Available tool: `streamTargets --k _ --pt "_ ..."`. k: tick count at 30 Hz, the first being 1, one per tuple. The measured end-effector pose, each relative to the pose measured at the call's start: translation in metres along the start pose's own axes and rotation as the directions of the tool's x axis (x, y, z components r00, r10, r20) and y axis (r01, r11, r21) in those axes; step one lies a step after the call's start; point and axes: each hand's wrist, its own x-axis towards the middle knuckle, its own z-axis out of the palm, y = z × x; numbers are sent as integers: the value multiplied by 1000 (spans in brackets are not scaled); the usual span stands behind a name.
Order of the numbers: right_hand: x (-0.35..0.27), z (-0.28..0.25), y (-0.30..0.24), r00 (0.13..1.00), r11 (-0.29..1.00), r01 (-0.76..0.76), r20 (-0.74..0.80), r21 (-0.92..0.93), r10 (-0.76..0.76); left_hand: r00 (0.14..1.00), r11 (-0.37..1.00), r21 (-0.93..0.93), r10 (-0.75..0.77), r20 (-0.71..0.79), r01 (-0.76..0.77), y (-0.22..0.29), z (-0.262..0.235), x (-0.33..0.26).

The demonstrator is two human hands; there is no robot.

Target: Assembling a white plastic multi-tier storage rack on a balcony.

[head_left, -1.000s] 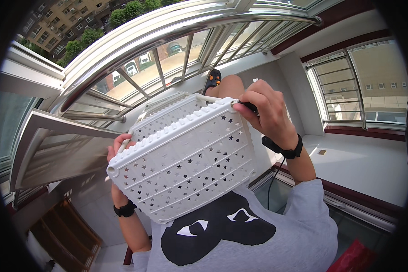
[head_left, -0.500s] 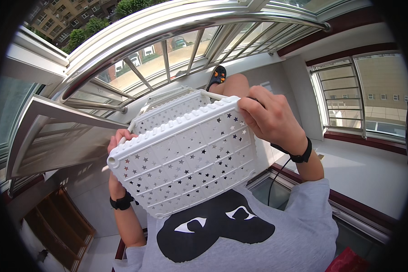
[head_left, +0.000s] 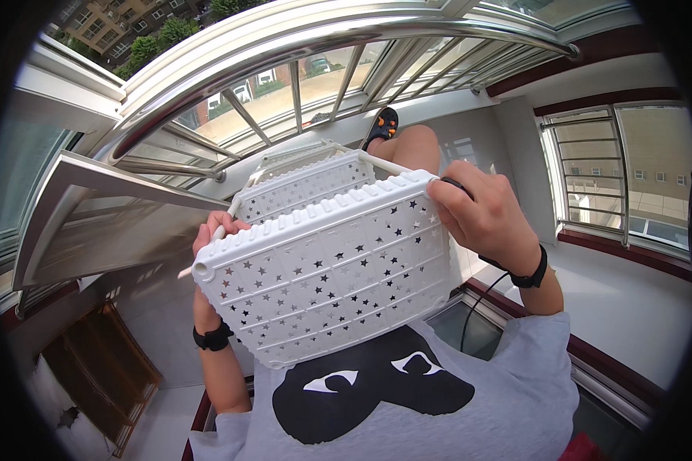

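Observation:
A white plastic basket (head_left: 331, 269) with star-shaped holes is held up in front of my chest, its near wall facing me. My left hand (head_left: 211, 234) grips the basket's left rim corner. My right hand (head_left: 484, 215) grips the right rim corner, fingers curled over the edge. Both wrists carry black bands. My raised knee (head_left: 411, 146) and a black sandal (head_left: 380, 123) with orange marks show just past the basket's far side.
A curved metal railing (head_left: 300, 54) and window bars run across the top. An open window pane (head_left: 108, 223) juts out at the left. A white ledge (head_left: 630, 307) lies at the right under another barred window. A thin black cable (head_left: 477, 307) hangs by my right forearm.
The basket has come down and nearer to me, with both hands still on its rim. The view has tipped, so the railing sits higher in the picture.

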Motion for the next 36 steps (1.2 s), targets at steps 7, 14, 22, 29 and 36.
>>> streamTargets --k 7,14,22,29,36 --pt "2 3 -4 999 997 -41 36 72 38 1000 1000 -15 5 21 -5 -3 -1 -1" --pt "-13 6 -25 974 974 -227 -27 -27 226 990 999 30 29 140 -34 -2 -4 -3" --pt "-4 -5 -34 919 852 -377 34 364 392 994 981 166 90 54 -98 1 -3 -9" --pt "-10 -29 -34 855 832 -513 214 210 473 999 991 130 -24 26 20 13 0 -24" --pt "-33 -62 -71 881 607 -259 -75 752 468 933 712 698 299 -203 -76 53 -5 -47"
